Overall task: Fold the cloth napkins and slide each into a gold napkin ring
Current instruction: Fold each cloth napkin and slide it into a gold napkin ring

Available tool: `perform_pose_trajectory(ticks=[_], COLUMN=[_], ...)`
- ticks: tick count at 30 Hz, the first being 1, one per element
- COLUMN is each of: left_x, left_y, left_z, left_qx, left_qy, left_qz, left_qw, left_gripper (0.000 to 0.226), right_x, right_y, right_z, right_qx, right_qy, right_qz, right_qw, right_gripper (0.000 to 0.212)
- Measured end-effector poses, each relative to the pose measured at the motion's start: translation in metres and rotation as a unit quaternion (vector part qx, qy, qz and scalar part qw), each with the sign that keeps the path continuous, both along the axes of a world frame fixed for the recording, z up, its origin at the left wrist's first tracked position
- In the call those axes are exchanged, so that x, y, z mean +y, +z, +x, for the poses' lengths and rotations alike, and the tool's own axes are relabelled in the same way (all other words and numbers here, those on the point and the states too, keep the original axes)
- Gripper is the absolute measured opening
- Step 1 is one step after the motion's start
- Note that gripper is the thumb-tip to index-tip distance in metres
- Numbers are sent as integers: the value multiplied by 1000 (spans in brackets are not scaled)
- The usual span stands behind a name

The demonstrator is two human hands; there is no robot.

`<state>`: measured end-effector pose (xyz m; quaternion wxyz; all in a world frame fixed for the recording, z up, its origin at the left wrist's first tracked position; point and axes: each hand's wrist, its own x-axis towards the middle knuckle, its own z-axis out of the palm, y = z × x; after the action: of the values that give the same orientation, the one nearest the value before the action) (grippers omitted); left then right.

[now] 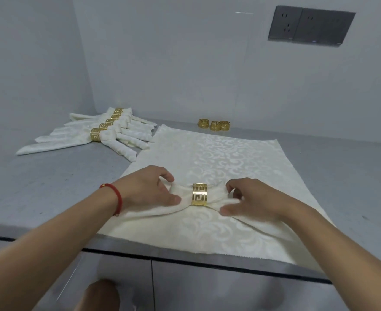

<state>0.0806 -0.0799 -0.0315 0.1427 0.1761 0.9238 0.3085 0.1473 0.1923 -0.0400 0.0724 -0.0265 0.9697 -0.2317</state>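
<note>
At the far left of the steel counter (50, 187), a pile (99, 133) of finished napkins lies fanned out, each one threaded through a gold ring, the nearest ring (95, 134) facing the camera. The pile sits just beside the left edge of a flat napkin (230, 153) spread open on the counter, its near hem reaching the counter's front edge.

The left hand (146, 189), with a red cord (115, 198) round its wrist, rests on the left end of a folded napkin (182, 194) that lies across the flat one. Its thumb and fingers are curled and pinch the cloth just left of the ring, with the thumb tip touching the fabric near the band.

The ring in the middle (199, 194) stands upright round the gathered waist of the folded napkin, its cut-out key pattern facing the camera. The cloth flares out on both sides of it like a bow.

The right hand (254, 198) holds the right end of the folded napkin. Its fingers are bent and clamp the cloth just right of the ring, the thumb lying low against the fabric.

Further back, near the wall, three spare rings (214, 125) stand in a row just behind the flat napkin's far edge. High on the wall at right are dark sockets (310, 25).
</note>
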Motion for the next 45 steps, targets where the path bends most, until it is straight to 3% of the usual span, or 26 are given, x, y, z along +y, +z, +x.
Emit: perform_pose_trajectory(ticks=[4, 8, 13, 15, 17, 20, 25, 33, 36, 39, 41, 45], left_x=[-12, -16, -13, -8, 0, 11, 12, 13, 13, 13, 14, 10], left_y=[-10, -17, -12, -8, -7, -13, -19, -14, -12, -14, -16, -16], left_z=[7, 8, 5, 3, 2, 1, -7, -11, -14, -15, -16, -16], left_qx=[0, 23, 12, -7, 4, 64, 54, 66, 56, 55, 54, 39], left_qy=[-4, 0, -30, -47, -34, 4, 16, 19, 9, 7, 8, -4], left_qz=[65, 88, 45, 13, -15, -19, 57, 72, 77, 88, 96, 94], left_qw=[998, 996, 998, 999, 999, 998, 997, 995, 995, 995, 994, 995], left_gripper=[34, 26, 20, 37, 58, 56, 48, 45, 43, 43, 46, 48], right_x=[0, 2, 3, -1, -8, -13, -15, -14, -21, -34, -36, -29], right_y=[-2, -1, 2, 5, 6, -2, -17, -6, 0, -6, -8, -2], right_z=[11, 15, 10, 9, 10, 6, -3, -5, -7, -14, -17, -14], right_qx=[-1, 1, -2, 7, 54, 107, 150, 84, 114, 131, 136, 114], right_qy=[-18, -21, -12, 4, 14, -2, -62, -71, 2, 61, 61, 17], right_qz=[-61, -62, 35, 83, 73, -25, -92, -71, -47, -19, -22, -17], right_qw=[998, 998, 999, 997, 996, 994, 982, 991, 992, 989, 989, 993], right_gripper=[24, 21, 33, 45, 51, 56, 44, 38, 51, 40, 34, 42])
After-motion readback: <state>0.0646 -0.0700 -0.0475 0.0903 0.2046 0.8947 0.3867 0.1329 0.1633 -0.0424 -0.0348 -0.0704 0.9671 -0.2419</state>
